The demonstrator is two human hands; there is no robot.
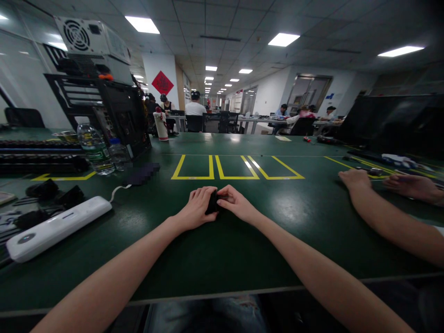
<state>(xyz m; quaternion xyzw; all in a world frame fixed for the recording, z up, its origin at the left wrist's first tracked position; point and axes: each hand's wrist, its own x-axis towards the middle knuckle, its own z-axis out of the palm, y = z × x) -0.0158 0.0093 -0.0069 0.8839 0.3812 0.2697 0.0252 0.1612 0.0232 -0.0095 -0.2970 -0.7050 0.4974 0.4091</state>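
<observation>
A small black object stands on the green table in front of me, its kind too dark to make out. My left hand is wrapped around its left side, fingers over the top and thumb along the near edge. From the right, my right hand is closed with thumb and fingertips brought together against the object's right side. Whether the right fingertips pinch some part of it is hidden. Just beyond both hands lie yellow tape outlines on the tabletop.
At left are a white power strip, a water bottle, a dark blurred item and a black computer case. A co-worker's hands rest at right, near a black monitor. A white cylinder stands farther back.
</observation>
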